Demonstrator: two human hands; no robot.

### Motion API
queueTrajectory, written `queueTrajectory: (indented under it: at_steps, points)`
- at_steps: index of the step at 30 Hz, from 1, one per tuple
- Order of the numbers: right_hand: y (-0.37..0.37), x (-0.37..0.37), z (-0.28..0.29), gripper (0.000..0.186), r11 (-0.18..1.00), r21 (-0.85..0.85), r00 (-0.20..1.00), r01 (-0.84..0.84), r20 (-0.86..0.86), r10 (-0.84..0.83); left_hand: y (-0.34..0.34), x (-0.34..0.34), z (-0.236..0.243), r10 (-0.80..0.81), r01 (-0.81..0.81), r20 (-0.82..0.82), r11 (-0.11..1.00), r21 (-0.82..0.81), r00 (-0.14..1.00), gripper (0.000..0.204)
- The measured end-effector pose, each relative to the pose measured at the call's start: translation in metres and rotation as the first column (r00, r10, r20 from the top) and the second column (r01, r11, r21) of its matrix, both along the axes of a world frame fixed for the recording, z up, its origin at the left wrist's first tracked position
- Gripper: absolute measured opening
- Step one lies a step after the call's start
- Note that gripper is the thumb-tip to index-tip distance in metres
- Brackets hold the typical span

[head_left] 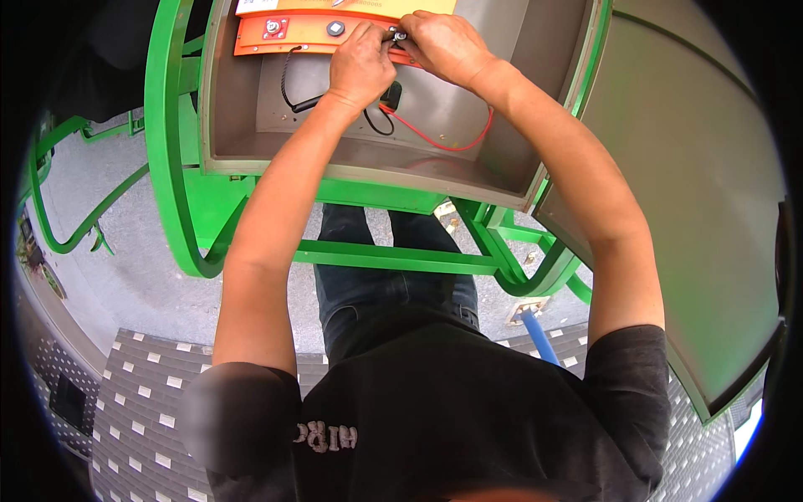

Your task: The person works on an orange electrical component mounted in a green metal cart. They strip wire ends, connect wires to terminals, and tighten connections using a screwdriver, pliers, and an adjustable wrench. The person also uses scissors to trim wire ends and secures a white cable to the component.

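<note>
Inside a grey metal box, an orange unit lies at the far side. Both my hands meet at its front face. My left hand is closed, its fingertips pinching a small metal fitting with a dark part beside it. From the other side, my right hand closes its thumb and fingers on the same fitting. Its exact kind cannot be made out. Left of my hands, the unit bears a red-framed metal terminal and a round dark knob. A black coiled cable hangs from its face.
A red wire and a black connector lie in the box below my hands. Green tubular framing surrounds the box. At the right hangs a grey door panel. A blue pole stands near the lower right.
</note>
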State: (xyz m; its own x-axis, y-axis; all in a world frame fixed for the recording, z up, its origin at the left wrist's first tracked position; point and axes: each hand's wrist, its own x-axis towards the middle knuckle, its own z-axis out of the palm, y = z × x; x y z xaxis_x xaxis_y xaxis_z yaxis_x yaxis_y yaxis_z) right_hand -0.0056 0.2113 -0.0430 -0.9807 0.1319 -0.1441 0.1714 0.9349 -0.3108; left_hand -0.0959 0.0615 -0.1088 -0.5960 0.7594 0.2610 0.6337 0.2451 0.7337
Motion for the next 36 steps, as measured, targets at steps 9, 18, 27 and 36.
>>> queueTrajectory:
  at_steps: [9, 18, 27, 36]
  points:
    - [-0.007, -0.022, 0.018, 0.019, 0.849, 0.363, 0.909, -0.384, 0.310, 0.279, 0.002, 0.017, 0.009, 0.193, -0.189, 0.094, 0.980, -0.055, 0.977, 0.004]
    - [-0.009, -0.027, 0.018, 0.020, 0.668, 0.450, 0.802, -0.593, 0.407, 0.437, -0.002, 0.015, 0.001, 0.200, -0.203, 0.147, 0.979, 0.008, 0.969, 0.002]
    - [-0.028, -0.028, 0.024, 0.020, 0.847, 0.391, 0.868, -0.360, 0.473, 0.151, -0.001, 0.018, 0.002, 0.227, -0.239, 0.244, 0.971, 0.020, 0.943, 0.006]
    - [-0.051, -0.039, 0.028, 0.043, 0.902, 0.199, 0.785, 0.383, 0.444, -0.432, -0.003, 0.015, 0.003, 0.192, -0.223, 0.252, 0.970, 0.097, 0.948, 0.008]
